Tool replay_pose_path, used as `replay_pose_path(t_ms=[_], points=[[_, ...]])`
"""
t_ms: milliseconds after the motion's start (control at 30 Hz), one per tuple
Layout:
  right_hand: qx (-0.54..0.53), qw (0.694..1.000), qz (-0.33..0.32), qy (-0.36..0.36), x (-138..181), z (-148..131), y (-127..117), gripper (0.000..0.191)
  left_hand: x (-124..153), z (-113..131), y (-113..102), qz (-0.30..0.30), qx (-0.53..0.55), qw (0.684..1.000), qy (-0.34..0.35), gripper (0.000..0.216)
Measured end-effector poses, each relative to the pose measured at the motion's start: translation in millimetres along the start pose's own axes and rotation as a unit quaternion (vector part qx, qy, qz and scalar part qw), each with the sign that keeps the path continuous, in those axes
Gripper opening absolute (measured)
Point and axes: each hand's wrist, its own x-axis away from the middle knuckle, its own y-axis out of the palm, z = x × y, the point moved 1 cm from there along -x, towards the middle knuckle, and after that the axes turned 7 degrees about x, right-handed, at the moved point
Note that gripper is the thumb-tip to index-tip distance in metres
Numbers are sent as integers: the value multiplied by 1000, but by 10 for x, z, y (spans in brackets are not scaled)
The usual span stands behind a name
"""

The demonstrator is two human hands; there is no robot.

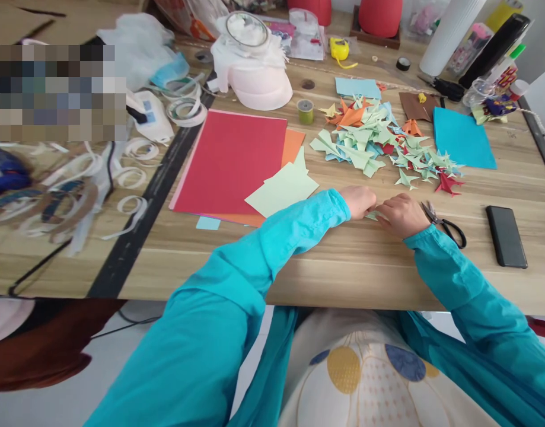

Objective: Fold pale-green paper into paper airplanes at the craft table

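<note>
Low over the wooden table, my left hand and my right hand come together on a small piece of pale green paper. Both hands are closed, fingers pinching the paper; most of it is hidden by them. Just beyond lies a heap of folded paper figures in pale green, blue, orange and red. Flat green sheets rest left of my hands, on a stack topped by red paper. Scissors with black handles lie right beside my right hand.
A black phone is at the right. Blue paper lies behind it. A spool of green thread, a pale pink cap and a yellow tape measure stand farther back. White ribbon coils clutter the left, past a black strip.
</note>
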Motion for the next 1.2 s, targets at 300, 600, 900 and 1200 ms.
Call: replay_pose_path(t_ms=[300, 600, 900, 1200], points=[[34, 992, 104, -61, 12, -98, 45, 34, 139, -54, 125, 50, -102, 990, 80, 23], [2, 986, 166, -33, 147, -328, 99, 29, 627, -160, 422, 245, -133, 959, 55, 29], [22, 988, 152, -14, 145, -274, 96, 26, 477, -34, 395, 247, -104, 962, 49, 28], [20, 990, 136, -12, 111, -268, 54, 29, 441, 29, 349, 232, -174, 953, 90, 37]])
